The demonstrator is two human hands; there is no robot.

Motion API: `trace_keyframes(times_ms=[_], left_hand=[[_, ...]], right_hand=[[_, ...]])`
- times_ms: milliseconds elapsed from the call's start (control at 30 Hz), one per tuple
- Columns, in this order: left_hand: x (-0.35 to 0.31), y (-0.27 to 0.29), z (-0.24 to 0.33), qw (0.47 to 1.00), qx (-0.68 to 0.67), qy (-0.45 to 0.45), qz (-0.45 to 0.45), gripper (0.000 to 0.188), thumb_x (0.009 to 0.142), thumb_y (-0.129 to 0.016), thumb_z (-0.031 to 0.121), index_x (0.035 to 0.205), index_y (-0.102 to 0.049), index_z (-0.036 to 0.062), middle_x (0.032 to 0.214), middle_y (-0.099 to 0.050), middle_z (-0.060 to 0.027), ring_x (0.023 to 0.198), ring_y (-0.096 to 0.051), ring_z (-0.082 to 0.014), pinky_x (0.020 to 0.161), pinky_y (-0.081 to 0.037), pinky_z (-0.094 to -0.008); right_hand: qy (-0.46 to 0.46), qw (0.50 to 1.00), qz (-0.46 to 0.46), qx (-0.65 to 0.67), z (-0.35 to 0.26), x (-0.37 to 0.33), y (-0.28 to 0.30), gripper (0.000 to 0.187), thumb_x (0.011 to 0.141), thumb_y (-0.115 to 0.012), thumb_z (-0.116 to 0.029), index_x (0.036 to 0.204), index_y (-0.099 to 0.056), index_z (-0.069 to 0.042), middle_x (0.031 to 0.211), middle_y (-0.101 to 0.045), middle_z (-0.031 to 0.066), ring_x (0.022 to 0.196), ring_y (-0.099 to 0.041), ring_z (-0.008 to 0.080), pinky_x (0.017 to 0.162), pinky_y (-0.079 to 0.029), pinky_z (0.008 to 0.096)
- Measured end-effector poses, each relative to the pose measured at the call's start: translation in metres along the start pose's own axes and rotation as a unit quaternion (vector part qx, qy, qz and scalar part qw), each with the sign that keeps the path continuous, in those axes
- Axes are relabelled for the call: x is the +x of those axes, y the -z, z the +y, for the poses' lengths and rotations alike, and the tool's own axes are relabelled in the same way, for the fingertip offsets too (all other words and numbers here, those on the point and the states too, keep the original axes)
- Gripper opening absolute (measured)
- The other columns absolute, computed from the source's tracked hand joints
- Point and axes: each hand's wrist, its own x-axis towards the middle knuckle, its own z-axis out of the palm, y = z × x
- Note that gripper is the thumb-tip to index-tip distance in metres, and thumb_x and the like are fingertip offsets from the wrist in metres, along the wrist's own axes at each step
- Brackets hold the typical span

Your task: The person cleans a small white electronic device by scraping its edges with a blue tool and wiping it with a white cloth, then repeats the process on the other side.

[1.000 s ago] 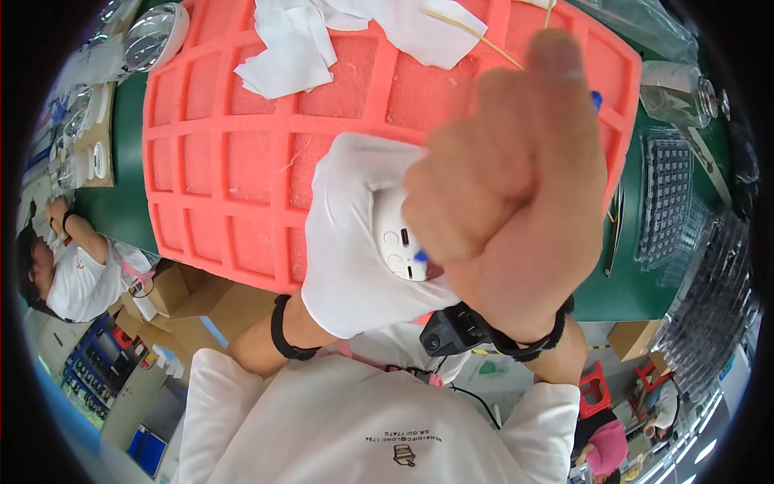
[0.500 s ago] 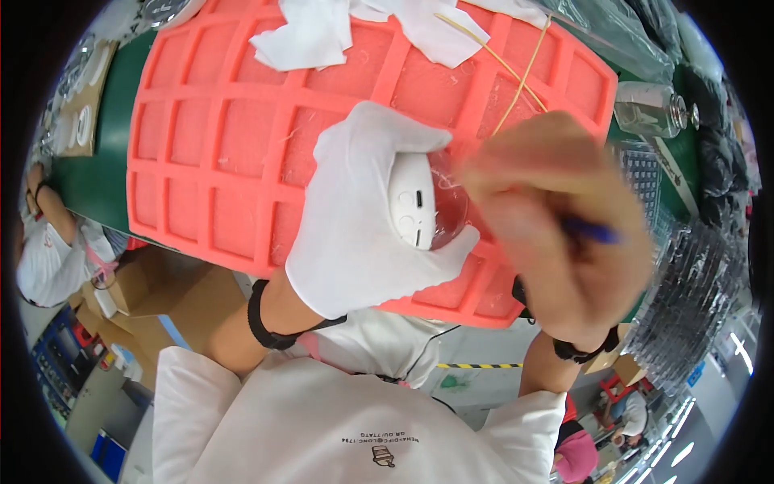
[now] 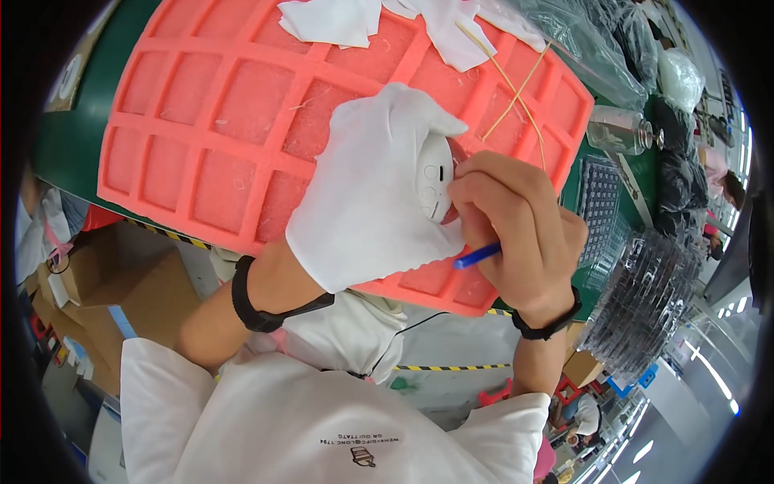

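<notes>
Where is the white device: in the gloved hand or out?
In: the left hand curls around the white device, above and below.

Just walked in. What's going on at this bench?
A person's white-gloved left hand grips a white rounded device over a pink gridded tray. The bare right hand has its fingertips at the device's edge, with a blue rod sticking out of its grasp. White cloths and two crossed thin sticks lie on the tray's far side.

A rounded white device point(image 3: 432, 182) with a dark slot, just above frame centre; below it, a slanted blue pen-like tool point(image 3: 477, 256).
</notes>
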Motion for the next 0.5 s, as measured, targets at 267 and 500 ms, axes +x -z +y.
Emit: trace_keyframes(times_ms=[267, 500], left_hand=[[0.001, -0.003, -0.001, 1.0, -0.001, -0.006, 0.026, 0.069, 0.054, -0.085, 0.01, 0.117, -0.057, 0.0118, 0.104, -0.058, -0.007, 0.097, -0.056, -0.0278, 0.086, -0.047, -0.0388], [-0.002, 0.0, 0.001, 0.998, 0.039, -0.027, 0.041, 0.067, 0.055, -0.087, 0.012, 0.116, -0.059, 0.0105, 0.106, -0.059, -0.0073, 0.098, -0.058, -0.0269, 0.086, -0.048, -0.0376]], right_hand=[[-0.045, 0.996, 0.064, 0.037, -0.003, -0.019, -0.012, 0.024, 0.079, -0.066, 0.015, 0.098, -0.06, 0.0, 0.093, -0.068, 0.0138, 0.072, -0.065, 0.0231, 0.062, -0.051, 0.0279], [-0.18, 0.96, 0.013, 0.212, -0.006, -0.031, 0.007, 0.011, 0.088, -0.067, 0.004, 0.096, -0.06, 0.001, 0.083, -0.066, 0.0118, 0.065, -0.059, 0.0179, 0.056, -0.044, 0.0257]])
